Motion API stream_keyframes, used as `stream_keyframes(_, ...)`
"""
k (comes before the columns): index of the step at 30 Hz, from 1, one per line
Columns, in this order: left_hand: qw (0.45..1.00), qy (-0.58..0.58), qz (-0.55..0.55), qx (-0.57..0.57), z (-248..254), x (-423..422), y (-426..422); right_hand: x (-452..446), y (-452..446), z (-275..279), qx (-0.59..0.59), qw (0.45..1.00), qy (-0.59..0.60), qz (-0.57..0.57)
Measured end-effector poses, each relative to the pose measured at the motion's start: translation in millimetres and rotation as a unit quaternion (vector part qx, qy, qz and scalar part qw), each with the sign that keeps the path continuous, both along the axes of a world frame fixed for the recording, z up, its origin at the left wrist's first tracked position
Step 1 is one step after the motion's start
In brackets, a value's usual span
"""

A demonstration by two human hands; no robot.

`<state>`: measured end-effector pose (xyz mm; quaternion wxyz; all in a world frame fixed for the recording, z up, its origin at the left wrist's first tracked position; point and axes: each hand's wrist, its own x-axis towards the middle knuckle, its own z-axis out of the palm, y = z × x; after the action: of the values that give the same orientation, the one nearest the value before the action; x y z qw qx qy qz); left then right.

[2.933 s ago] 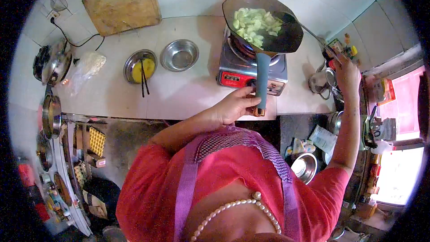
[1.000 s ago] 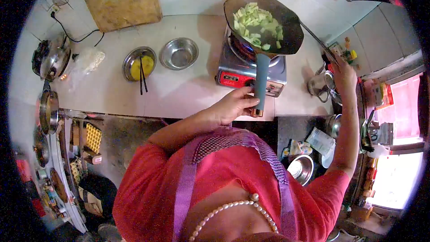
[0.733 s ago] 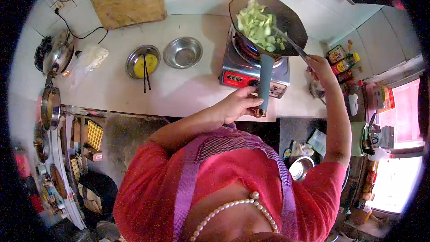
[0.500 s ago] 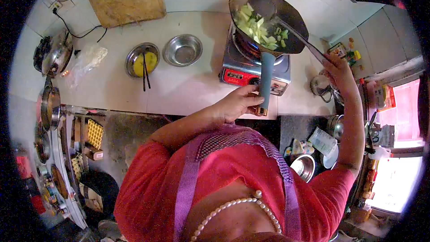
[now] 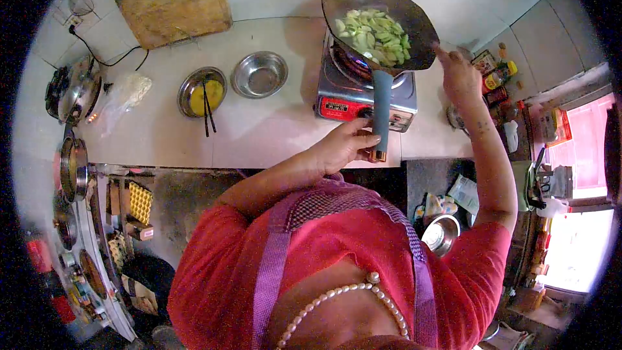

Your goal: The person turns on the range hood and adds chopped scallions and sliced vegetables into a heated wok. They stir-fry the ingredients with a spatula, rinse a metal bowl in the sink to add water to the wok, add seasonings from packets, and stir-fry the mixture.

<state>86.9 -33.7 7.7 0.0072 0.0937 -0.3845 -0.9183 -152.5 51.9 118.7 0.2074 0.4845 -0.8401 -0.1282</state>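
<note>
A dark wok (image 5: 421, 29) tilts over the stove, with sliced pale-green vegetable pieces (image 5: 374, 34) inside. Its blue-grey handle (image 5: 382, 100) points toward me. My left hand (image 5: 346, 142) is closed around the lower end of that handle. At the wok's right rim is my right hand (image 5: 462, 76), fingers curled together and pointing toward the rim. Whatever it holds, if anything, is hidden; the spatula seen before cannot be made out. Beneath the wok stands a portable gas stove (image 5: 330, 109) with a flame showing.
Left of the stove are a metal bowl (image 5: 260, 74) and another bowl (image 5: 188, 91) of yellow liquid with chopsticks (image 5: 208, 113). A wooden cutting board (image 5: 175, 6) leans on the wall. Bottles and packets (image 5: 497, 78) stand at the right, and a covered pan (image 5: 84, 91) far left.
My right hand has moved left and up to the wok's rim, and the spatula is out of sight. Vegetables have shifted inside the wok. My left hand stays at the handle.
</note>
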Motion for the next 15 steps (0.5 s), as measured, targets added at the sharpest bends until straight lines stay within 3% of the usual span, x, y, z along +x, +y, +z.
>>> stream_keyframes(2,1.0,0.006,-0.006,-0.017,1,0,-3,2,0,-2,0.059,0.998,0.007,0.006)
stream_keyframes(4,1.0,-0.008,-0.006,0.007,-1,-1,-3,16,13,31,0.1,0.995,-0.014,-0.014)
stream_keyframes(6,0.999,-0.009,-0.011,0.037,-4,-1,-3,2,38,75,0.106,0.993,0.018,0.039)
stream_keyframes(7,0.999,-0.005,-0.019,0.05,-5,-1,-4,18,42,107,0.027,0.991,-0.125,-0.029)
stream_keyframes(9,0.997,0.001,-0.026,0.07,-6,-2,-5,32,62,155,0.008,0.985,-0.174,-0.015)
stream_keyframes(11,0.996,0.003,-0.027,0.084,-7,-2,-4,27,75,165,0.051,0.986,-0.155,0.033)
stream_keyframes(13,0.997,0.0,-0.021,0.077,-7,-3,-3,23,72,157,0.011,0.954,-0.296,-0.04)
stream_keyframes(15,0.997,-0.004,-0.023,0.068,-9,-4,-4,28,55,112,0.051,0.994,-0.098,-0.024)
